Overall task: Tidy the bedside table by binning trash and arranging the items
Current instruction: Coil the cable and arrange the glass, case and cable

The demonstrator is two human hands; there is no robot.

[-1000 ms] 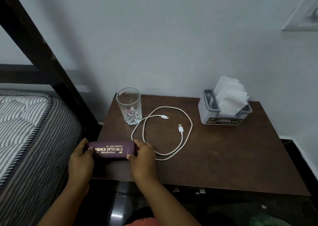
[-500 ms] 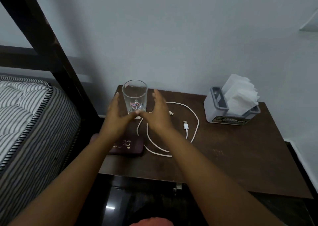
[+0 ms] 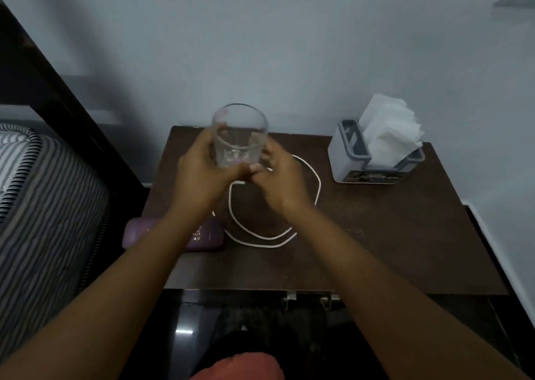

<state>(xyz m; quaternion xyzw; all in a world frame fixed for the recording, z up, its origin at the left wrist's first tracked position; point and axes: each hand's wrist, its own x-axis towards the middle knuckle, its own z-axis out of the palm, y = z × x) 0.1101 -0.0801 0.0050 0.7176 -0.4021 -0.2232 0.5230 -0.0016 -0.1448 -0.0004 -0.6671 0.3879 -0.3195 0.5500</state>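
A clear drinking glass (image 3: 239,136) is lifted above the back left of the dark wooden bedside table (image 3: 376,234). My left hand (image 3: 202,174) grips its left side and my right hand (image 3: 278,174) grips its right side and base. Below my hands a white USB cable (image 3: 260,234) lies looped on the table, partly hidden by them. A maroon spectacle case (image 3: 202,237) rests at the table's front left edge, half covered by my left forearm.
A grey tissue holder (image 3: 347,159) with white tissues (image 3: 388,130) stands at the back right. A striped mattress (image 3: 43,206) and a dark bed frame (image 3: 58,98) border the table on the left. The wall is close behind.
Both hands left the spectacle case at the front edge, reached to the glass and closed round it. The glass has risen off the table.
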